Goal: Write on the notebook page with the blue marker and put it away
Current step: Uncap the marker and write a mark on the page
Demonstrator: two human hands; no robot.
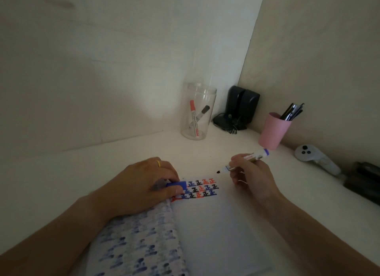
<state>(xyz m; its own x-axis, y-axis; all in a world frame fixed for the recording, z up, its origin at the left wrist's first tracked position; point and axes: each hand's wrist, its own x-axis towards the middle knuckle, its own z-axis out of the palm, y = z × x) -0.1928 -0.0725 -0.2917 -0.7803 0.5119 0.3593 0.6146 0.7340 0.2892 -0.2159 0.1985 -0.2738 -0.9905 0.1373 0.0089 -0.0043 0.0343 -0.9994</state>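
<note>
My left hand (141,185) pinned the notebook page (209,220), fingers closed round the blue cap (177,185). My right hand (249,176) gripped the blue marker (245,159), tip hovering beyond the page; lowering it beside the last character seemed best.
</note>
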